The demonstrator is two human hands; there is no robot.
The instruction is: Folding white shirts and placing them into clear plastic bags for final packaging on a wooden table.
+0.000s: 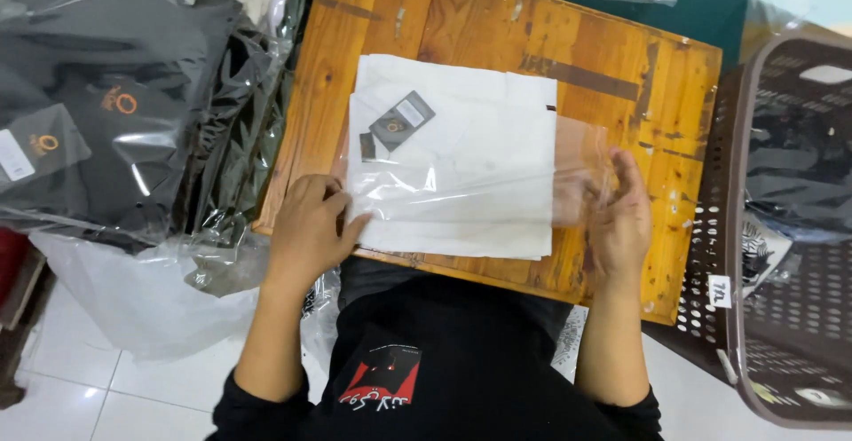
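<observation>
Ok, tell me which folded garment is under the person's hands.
The white folded garment on the wooden table, half inside a clear bag; the black bagged ones lie off to the left.
</observation>
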